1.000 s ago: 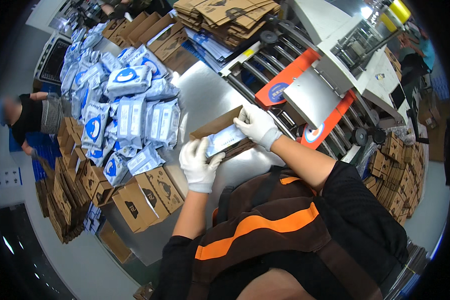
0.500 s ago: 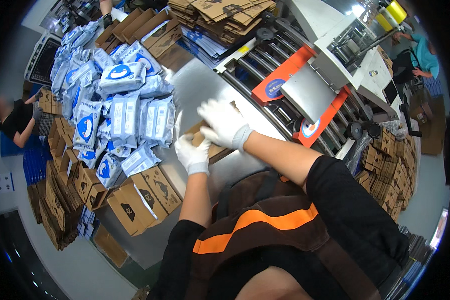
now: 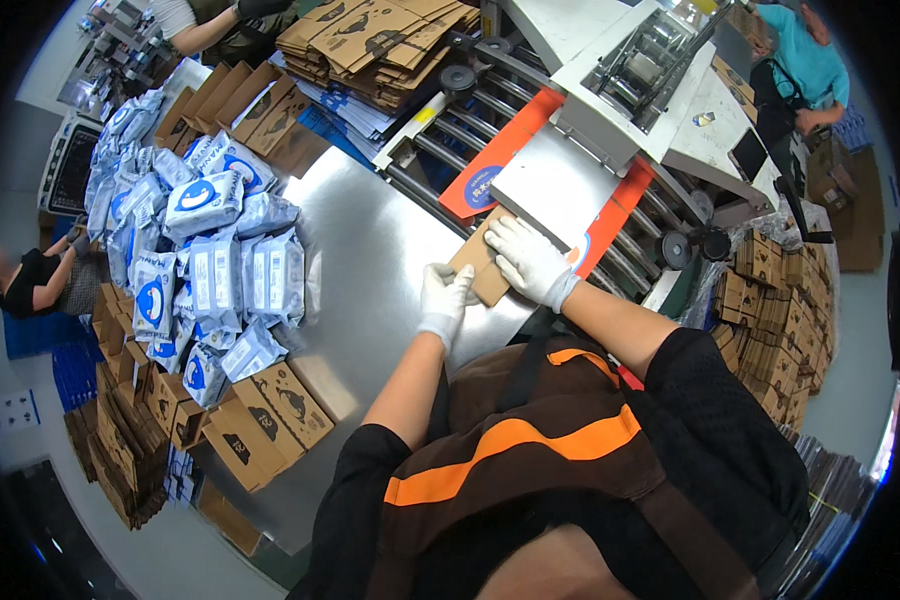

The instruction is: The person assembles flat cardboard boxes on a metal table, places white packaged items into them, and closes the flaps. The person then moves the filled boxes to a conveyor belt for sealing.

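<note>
A small closed brown cardboard box (image 3: 488,282) sits at the right end of the metal table, beside the roller machine's orange guide. My left hand (image 3: 444,302), in a white glove, grips the box's left side with the thumb on top. My right hand (image 3: 530,262), gloved alike, lies across the box's top with its fingers stretched out flat. The machine's metal plate (image 3: 555,182) is just beyond the box. To the left is a heap of blue and white plastic packs (image 3: 205,203) with a round blue picture.
Open brown boxes (image 3: 268,412) stand at the table's near left edge, others at the back. Flattened cartons (image 3: 370,35) are piled at the far side. The taping-type machine (image 3: 620,90) has rollers (image 3: 455,160). Bundled cartons (image 3: 770,320) stand at right. Other people work at left, back and far right.
Both my hands and the box have moved right, up to the machine's orange guide. My view has shifted to the right. An arm with a dark glove shows more at the back left.
</note>
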